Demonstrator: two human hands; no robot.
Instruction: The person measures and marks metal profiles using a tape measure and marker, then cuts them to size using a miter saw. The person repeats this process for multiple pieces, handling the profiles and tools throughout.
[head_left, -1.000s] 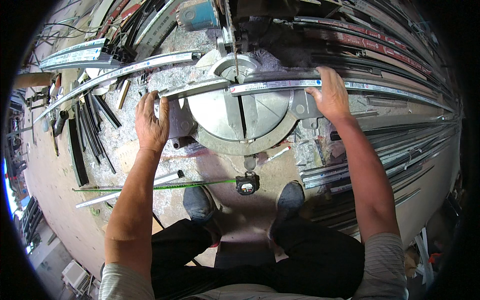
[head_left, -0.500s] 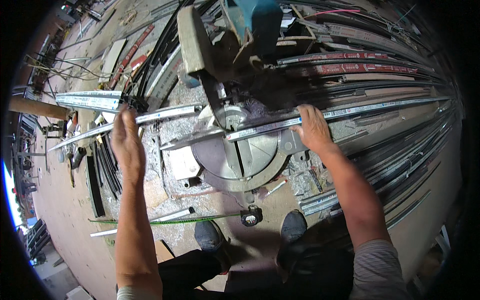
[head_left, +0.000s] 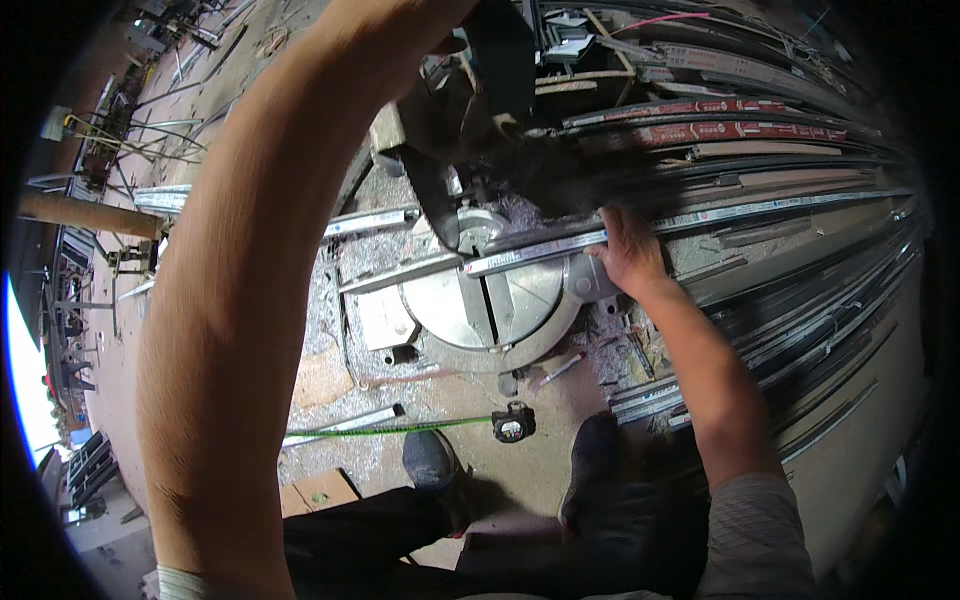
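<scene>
My right hand [head_left: 630, 252] is closed on a long, pale metal profile [head_left: 540, 250], pressing it along the fence of a miter saw. The profile's cut end rests on the round silver saw table [head_left: 530, 295], close to the slot, and its other end runs far to the right. Across the upper left stretches my left forearm [head_left: 240, 250], reaching toward the top of the saw head [head_left: 500, 60]. That hand lies past the upper edge, so its fingers are hidden. The dark blade guard [head_left: 430, 195] hangs above the saw table.
Bundles of long profiles [head_left: 780, 300] lie to the right. Below the saw are a tape measure [head_left: 513, 424] with its green tape out, a short profile [head_left: 350, 422] and a marker [head_left: 562, 368]. Another profile [head_left: 370, 222] lies left of the blade. My shoes [head_left: 432, 460] stand close to the saw.
My left hand has swung up from beside the left-hand profiles, past the top edge near the saw head. My right hand still holds the profile against the fence. The view has shifted slightly.
</scene>
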